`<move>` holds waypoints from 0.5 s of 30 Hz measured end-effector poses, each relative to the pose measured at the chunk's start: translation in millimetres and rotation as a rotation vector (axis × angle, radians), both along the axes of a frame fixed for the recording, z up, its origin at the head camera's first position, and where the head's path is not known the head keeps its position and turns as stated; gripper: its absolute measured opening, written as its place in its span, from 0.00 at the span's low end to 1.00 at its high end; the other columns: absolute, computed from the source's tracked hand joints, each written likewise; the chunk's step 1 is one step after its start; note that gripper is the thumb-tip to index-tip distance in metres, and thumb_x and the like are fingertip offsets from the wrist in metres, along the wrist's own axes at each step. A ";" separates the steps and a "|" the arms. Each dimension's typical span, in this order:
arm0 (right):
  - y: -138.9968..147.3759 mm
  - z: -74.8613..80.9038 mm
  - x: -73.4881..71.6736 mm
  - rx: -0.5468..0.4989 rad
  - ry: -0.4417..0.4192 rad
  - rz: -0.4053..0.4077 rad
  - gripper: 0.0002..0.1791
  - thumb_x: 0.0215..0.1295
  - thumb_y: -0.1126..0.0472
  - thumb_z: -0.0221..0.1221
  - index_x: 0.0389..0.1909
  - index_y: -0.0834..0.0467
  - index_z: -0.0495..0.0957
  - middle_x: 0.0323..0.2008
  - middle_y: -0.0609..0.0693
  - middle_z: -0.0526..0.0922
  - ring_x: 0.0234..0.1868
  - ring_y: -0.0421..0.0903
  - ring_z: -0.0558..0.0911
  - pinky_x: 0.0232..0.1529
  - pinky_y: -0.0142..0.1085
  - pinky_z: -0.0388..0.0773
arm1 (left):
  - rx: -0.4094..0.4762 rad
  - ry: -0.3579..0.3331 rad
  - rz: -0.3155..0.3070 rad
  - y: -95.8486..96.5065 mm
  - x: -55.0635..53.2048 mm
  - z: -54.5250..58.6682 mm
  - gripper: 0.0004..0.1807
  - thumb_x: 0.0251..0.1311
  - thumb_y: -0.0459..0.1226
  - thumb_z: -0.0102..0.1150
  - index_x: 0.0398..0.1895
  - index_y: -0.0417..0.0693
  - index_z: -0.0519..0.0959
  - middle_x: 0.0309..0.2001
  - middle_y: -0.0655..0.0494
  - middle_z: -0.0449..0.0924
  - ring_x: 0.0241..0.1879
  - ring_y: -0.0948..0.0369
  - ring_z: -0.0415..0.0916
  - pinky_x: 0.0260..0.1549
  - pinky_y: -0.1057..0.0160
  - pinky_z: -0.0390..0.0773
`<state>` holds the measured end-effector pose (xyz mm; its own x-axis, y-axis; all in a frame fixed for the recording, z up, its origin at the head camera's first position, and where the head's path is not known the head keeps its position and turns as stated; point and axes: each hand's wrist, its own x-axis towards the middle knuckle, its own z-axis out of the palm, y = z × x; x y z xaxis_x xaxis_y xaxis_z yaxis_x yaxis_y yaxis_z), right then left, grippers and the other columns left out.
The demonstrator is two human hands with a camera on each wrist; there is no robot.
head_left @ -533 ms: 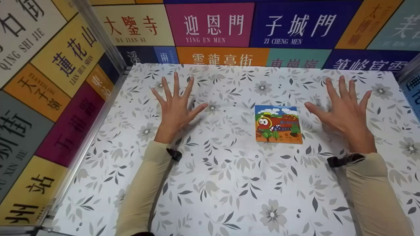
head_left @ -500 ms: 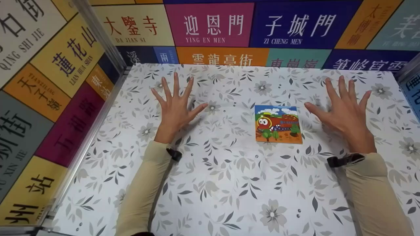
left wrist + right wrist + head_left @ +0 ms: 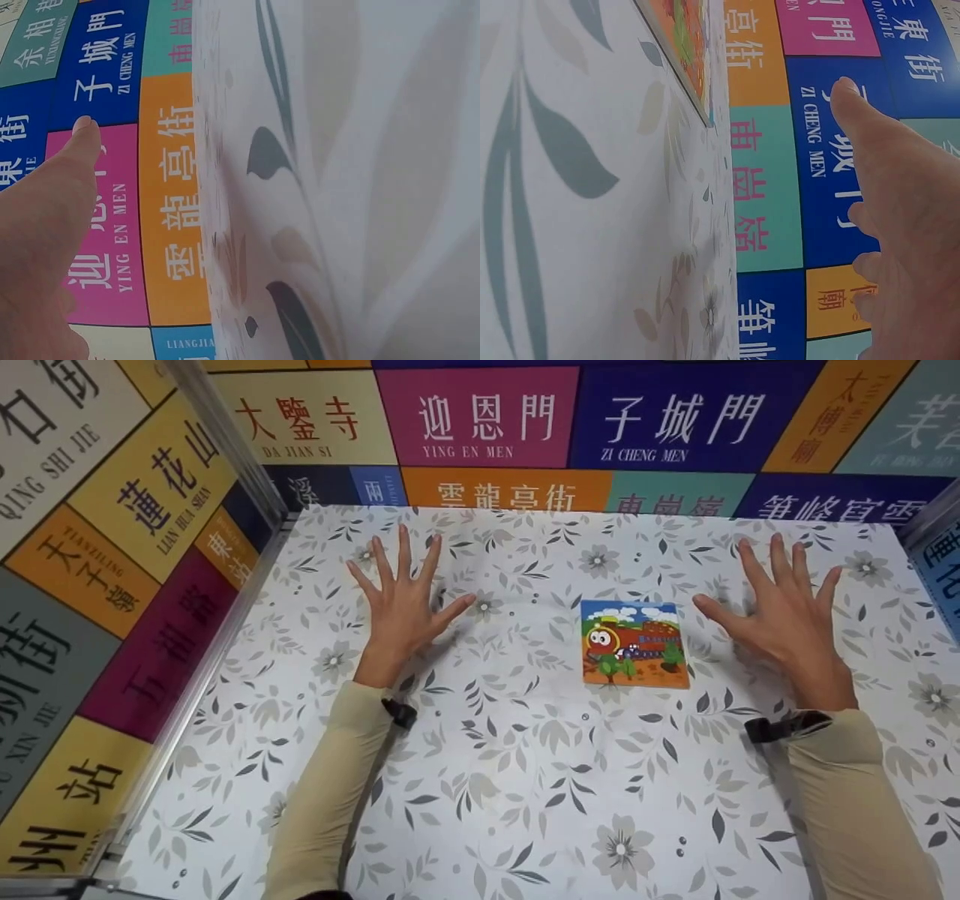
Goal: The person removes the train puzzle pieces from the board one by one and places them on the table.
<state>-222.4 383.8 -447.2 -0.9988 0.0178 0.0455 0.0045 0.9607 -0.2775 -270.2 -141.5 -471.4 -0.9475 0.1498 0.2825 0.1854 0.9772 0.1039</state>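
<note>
A square picture board (image 3: 635,645) with a cartoon train on it lies flat on the floral-patterned table (image 3: 517,780), right of the middle. My left hand (image 3: 397,611) is held over the table at the left, fingers spread, with nothing in it. To the right of the board, my right hand (image 3: 791,622) is also spread, its thumb pointing toward the board but apart from it. In the right wrist view, part of the picture board (image 3: 686,52) shows its thin edge. Thumbs of the left hand (image 3: 45,217) and right hand (image 3: 907,202) show up close in the wrist views, clear of the tabletop.
A colourful wall panel (image 3: 487,416) with large lettering stands behind the table. Another lettered panel (image 3: 142,502) runs along the left side, with a metal frame at the table's left edge. Each wrist carries a dark strap (image 3: 787,727).
The head view has shifted very slightly, and my right hand has drifted a touch to the left. Both hands keep their spread fingers, and the board lies where it was.
</note>
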 end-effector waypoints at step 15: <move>-22.1 13.4 6.1 -0.157 0.146 -0.016 0.43 0.79 0.34 0.55 0.88 0.44 0.56 0.88 0.58 0.51 0.85 0.70 0.56 0.71 0.79 0.57 | 0.132 0.105 -0.119 29.2 12.4 8.7 0.45 0.76 0.70 0.48 0.87 0.58 0.61 0.88 0.44 0.52 0.87 0.40 0.49 0.80 0.24 0.46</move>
